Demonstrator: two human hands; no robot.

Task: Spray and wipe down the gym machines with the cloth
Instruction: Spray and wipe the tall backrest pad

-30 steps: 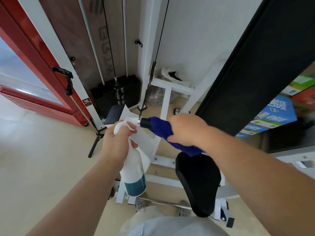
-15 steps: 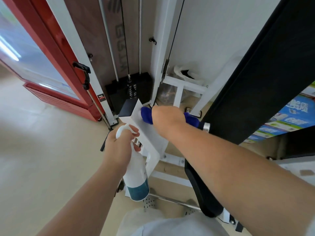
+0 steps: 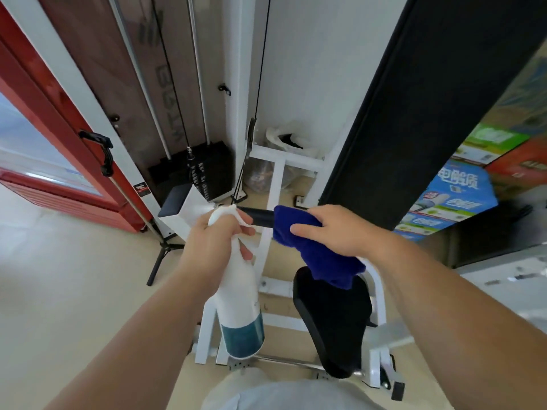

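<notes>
My left hand (image 3: 214,242) grips the neck of a white spray bottle (image 3: 238,303) with a teal base, a finger on its trigger, nozzle pointing away from me. My right hand (image 3: 340,232) holds a blue cloth (image 3: 313,250) wrapped over a black handle bar (image 3: 256,216) of the white-framed gym machine (image 3: 268,241). The bare black end of the bar shows between my hands. The cloth's loose end hangs down over the black seat (image 3: 334,318).
A black weight stack (image 3: 204,170) with cables and guide rods stands behind. A large black padded beam (image 3: 414,99) slants across on the right. Red door frame (image 3: 74,143) at left, coloured boxes (image 3: 455,196) at right, a black tripod foot (image 3: 161,258) on the beige floor.
My right hand slid the cloth back along the bar toward the right, uncovering the bar's black end. The spray bottle rose closer to the bar.
</notes>
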